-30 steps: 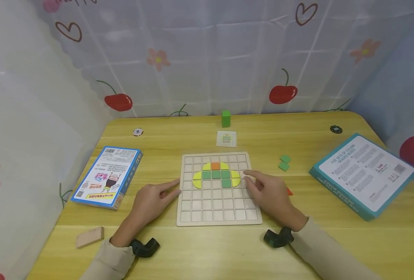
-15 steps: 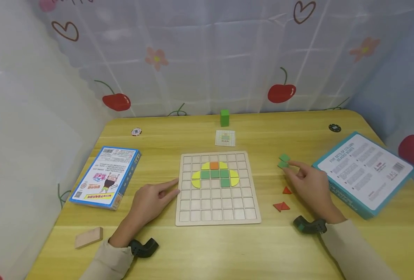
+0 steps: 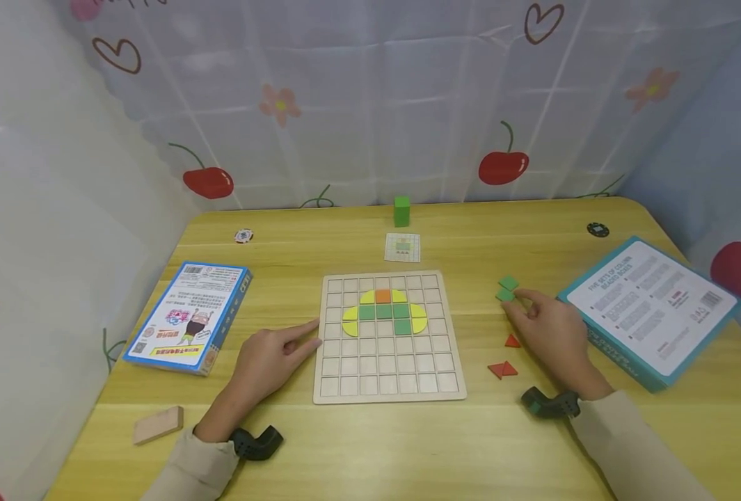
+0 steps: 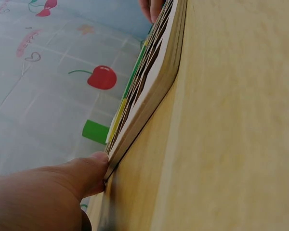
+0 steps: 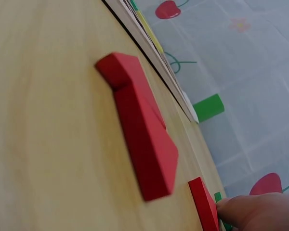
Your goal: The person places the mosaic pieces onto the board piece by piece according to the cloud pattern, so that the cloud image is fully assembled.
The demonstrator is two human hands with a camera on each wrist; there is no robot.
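Observation:
On the table lies a wooden grid board [image 3: 383,390] bearing yellow quarter-round, green square and orange square tiles. My left hand [image 3: 266,362] touches the board's left edge with thumb and forefinger extended; the left wrist view has the thumb [image 4: 94,168] at its corner. To the board's right, my right hand [image 3: 552,334] pinches the nearer green square tile [image 3: 504,295] between thumb and forefinger. Another green square tile [image 3: 508,282] lies just behind it. Red triangular tiles [image 3: 503,369] lie closer to me, one red triangle [image 3: 512,341] apart from the others.
Behind the board are a pattern card [image 3: 403,248] and a green block [image 3: 401,211]. A blue-edged box [image 3: 188,316] lies left, a teal box [image 3: 652,306] right. A wooden piece [image 3: 158,425] sits front left. Round chips [image 3: 243,236] lie near the back corners.
My right hand has moved right from the board's edge to the green square tiles, uncovering the red triangles. The left hand stays at the board's left edge.

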